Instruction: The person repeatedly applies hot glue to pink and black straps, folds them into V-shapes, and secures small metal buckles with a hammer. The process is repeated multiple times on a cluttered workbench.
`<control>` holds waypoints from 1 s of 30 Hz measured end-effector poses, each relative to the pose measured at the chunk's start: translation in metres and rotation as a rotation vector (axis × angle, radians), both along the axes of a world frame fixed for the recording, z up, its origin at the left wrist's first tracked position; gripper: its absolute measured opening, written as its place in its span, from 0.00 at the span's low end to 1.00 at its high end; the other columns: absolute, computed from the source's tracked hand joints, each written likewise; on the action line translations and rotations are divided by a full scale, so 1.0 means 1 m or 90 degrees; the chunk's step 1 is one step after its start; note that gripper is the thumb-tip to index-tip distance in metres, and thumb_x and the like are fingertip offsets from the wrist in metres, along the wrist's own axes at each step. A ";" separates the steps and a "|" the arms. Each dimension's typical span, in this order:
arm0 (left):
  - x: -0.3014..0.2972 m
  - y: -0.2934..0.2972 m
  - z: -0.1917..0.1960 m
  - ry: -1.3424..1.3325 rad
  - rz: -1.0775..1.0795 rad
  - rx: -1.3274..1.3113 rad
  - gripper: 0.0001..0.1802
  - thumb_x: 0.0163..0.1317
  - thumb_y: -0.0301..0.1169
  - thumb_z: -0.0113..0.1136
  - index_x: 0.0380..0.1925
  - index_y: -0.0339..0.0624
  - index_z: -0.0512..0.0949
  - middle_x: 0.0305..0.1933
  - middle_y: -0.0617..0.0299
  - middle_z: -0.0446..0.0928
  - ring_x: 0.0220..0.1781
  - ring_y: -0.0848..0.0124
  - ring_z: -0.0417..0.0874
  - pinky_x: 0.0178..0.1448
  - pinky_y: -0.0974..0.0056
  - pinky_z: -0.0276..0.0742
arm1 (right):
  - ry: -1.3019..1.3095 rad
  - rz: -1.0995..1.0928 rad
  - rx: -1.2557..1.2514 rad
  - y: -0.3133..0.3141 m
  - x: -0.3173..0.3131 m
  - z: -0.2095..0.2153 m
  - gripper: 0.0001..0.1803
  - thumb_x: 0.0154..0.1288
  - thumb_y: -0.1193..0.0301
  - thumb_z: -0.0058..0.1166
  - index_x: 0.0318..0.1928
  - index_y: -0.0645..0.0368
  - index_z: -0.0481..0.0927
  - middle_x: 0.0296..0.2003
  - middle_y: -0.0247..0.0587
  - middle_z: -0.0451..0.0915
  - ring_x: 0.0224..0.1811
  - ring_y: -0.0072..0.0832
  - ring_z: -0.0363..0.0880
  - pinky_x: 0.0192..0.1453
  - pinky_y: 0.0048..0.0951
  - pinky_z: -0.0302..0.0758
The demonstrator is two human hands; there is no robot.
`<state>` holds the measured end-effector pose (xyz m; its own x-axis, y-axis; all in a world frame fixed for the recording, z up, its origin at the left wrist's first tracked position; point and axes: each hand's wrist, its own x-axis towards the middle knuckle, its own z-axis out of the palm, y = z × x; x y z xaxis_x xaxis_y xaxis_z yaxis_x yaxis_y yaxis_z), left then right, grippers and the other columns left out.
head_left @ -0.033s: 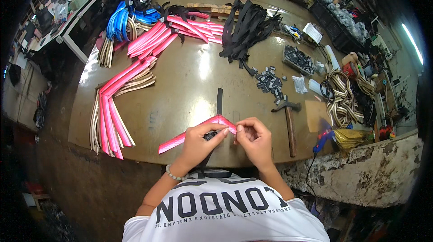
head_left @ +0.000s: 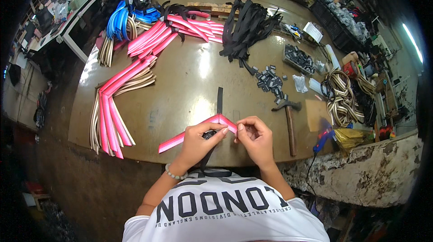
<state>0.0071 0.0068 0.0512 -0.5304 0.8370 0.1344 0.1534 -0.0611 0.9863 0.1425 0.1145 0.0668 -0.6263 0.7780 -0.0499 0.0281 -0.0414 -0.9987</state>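
Note:
A pink padded strap [head_left: 173,143], bent into a shallow V, lies at the table's near edge, with a black webbing strip [head_left: 219,100] standing out from its peak. My left hand [head_left: 200,142] is over the strap's middle, thumb and forefinger closed near the peak. Under its thumb is black webbing [head_left: 208,156] that runs down toward my shirt; whether a buckle is there is hidden. My right hand [head_left: 255,140] pinches at the strap's right arm, its fingertips closed; the exact thing between them is too small to make out.
Pink and cream straps [head_left: 108,120] are stacked at left, blue ones [head_left: 118,25] behind. Black webbing strips [head_left: 248,30] lie at the back. To the right are loose small dark buckles [head_left: 270,81], a hammer [head_left: 291,129], coiled cream cord [head_left: 343,95] and a blue-handled tool [head_left: 324,139].

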 end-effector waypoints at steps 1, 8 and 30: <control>-0.001 0.000 -0.001 -0.044 -0.001 -0.017 0.11 0.66 0.32 0.64 0.40 0.34 0.84 0.32 0.64 0.84 0.31 0.80 0.79 0.39 0.71 0.77 | 0.027 0.069 0.000 0.000 0.001 0.000 0.12 0.65 0.78 0.60 0.47 0.70 0.78 0.39 0.37 0.78 0.35 0.17 0.79 0.38 0.18 0.78; 0.008 0.000 0.003 0.044 -0.029 -0.046 0.20 0.76 0.36 0.49 0.64 0.45 0.71 0.24 0.59 0.77 0.26 0.76 0.79 0.31 0.68 0.74 | -0.023 0.198 0.061 -0.008 0.006 -0.006 0.17 0.61 0.81 0.64 0.50 0.71 0.78 0.49 0.40 0.75 0.40 0.21 0.81 0.41 0.21 0.80; 0.015 0.007 -0.002 -0.129 0.049 -0.004 0.11 0.65 0.32 0.65 0.42 0.36 0.86 0.34 0.67 0.84 0.35 0.83 0.78 0.42 0.75 0.73 | 0.031 -0.026 0.423 -0.009 0.002 -0.009 0.11 0.65 0.78 0.61 0.47 0.67 0.82 0.41 0.46 0.79 0.37 0.27 0.81 0.38 0.23 0.78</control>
<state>0.0219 0.0143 0.0487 -0.6080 0.7938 0.0131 -0.0446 -0.0506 0.9977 0.1444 0.1059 0.0580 -0.5853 0.6571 0.4751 -0.0058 0.5826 -0.8127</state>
